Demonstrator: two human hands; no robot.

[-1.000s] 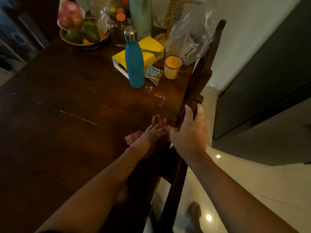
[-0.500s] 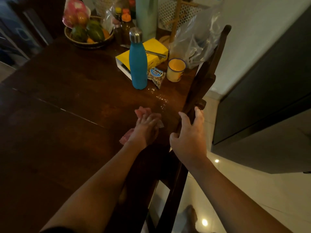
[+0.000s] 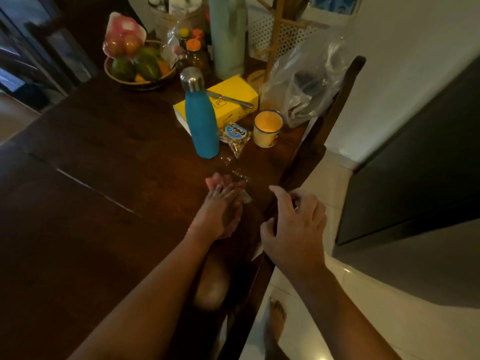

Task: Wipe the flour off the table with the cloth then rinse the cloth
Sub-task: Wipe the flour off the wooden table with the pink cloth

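Surface: dark wooden table (image 3: 109, 178), dim light, a seam running across the top from the left toward the middle.
Right edge: table edge runs from the near middle up toward the far right; a dark wooden chair (image 3: 345, 100) stands just beside it, its back rising along the edge.
Floor: pale tiles (image 3: 363, 307) to the right of the chair; a bare foot (image 3: 275, 326) stands on them near the table edge.
Right side: dark cabinet (image 3: 420, 165) well apart from the table, with open floor between.
Flour: thin white specks (image 3: 237, 174) on the wood, between the bottle and the cloth, near the right edge.
Cloth: pink cloth (image 3: 219, 181) flat on the table, its far end showing past the fingertips, just beside the flour.
Left hand: left hand (image 3: 220, 211) palm down on the cloth, fingers straight and held together, pressing it to the wood.
Right hand: right hand (image 3: 293, 229) over the chair and the table edge, fingers spread and curled, holding nothing; whether it touches the chair cannot be told.
Far end, crowded: blue bottle (image 3: 201, 120) upright, yellow box (image 3: 228, 105) behind it with a knife (image 3: 231, 100) lying on top, snack packet (image 3: 235, 139) and yellow mug (image 3: 267, 128) to its right, clear plastic bag (image 3: 306, 76) near the chair, fruit bowl (image 3: 137, 71) at the far left.
Open room: left and near parts of the tabletop are bare wood.
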